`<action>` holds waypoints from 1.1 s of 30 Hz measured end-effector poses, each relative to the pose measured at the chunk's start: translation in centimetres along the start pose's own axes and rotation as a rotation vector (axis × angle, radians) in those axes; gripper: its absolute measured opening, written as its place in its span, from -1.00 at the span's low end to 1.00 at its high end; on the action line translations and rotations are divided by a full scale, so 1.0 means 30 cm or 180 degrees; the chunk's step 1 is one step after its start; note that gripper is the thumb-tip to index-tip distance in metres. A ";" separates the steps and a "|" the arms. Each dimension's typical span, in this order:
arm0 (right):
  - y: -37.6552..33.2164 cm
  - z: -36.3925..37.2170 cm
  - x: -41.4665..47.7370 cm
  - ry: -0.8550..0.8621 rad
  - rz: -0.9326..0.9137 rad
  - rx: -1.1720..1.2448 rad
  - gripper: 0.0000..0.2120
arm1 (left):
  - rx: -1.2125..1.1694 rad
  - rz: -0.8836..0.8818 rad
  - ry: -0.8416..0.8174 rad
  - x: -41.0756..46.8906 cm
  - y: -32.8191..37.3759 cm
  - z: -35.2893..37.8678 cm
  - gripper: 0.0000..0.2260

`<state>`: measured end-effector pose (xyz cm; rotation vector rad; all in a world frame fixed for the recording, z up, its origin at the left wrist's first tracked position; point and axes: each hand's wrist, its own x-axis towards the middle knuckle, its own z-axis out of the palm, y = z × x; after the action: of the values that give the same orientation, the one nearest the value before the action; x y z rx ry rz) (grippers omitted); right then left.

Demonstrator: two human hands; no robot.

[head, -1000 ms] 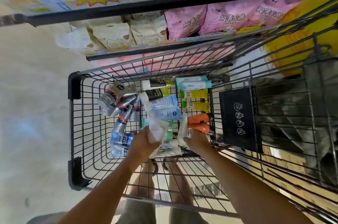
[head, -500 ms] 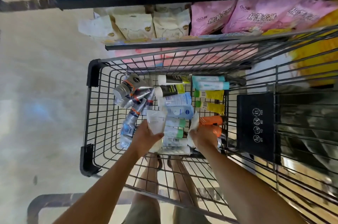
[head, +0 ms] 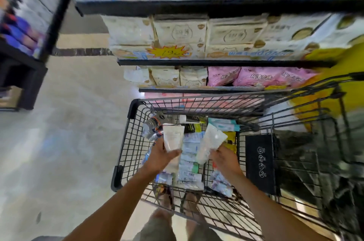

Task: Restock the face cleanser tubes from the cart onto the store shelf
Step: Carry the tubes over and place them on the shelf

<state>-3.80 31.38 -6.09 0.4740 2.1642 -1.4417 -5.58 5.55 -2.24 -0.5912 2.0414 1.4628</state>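
A black wire cart [head: 126,142] stands in front of me with several cleanser tubes [head: 190,154] lying in its basket. My left hand [head: 160,157] grips a white tube [head: 173,138] held upright above the pile. My right hand [head: 224,159] grips another white tube [head: 210,143], tilted with its top to the upper right. Both tubes are lifted clear of the others. The store shelf [head: 216,62] rises just beyond the cart, its tiers filled with cream and pink packs.
A black sign panel [head: 260,162] hangs inside the cart at the right. A yellow bulky item [head: 338,75] sits at the far right. Another dark shelf unit [head: 25,67] stands at the left across bare floor [head: 59,142]. My feet show under the cart.
Both hands have lifted their white tubes up out of the pile. My head has tilted up, so more shelf tiers show above the cart.
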 end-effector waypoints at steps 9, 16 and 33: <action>-0.470 0.012 -0.118 -0.0209 -0.0778 0.0642 -0.72 | -0.0633 0.0701 0.0186 -0.183 0.238 -0.179 -0.56; -0.786 0.224 -0.207 -0.0776 -0.1201 0.0409 -0.73 | -0.0902 0.1137 0.0661 -0.391 0.233 -0.475 -0.62; -1.185 1.491 -0.865 -0.2392 -0.1551 0.0500 -0.73 | -0.1472 0.1287 0.2380 -1.231 -0.452 -1.434 -0.60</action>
<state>7.65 -23.89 21.32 -0.5224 1.6001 -1.6820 22.92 -38.30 23.47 -1.0869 2.4782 2.2342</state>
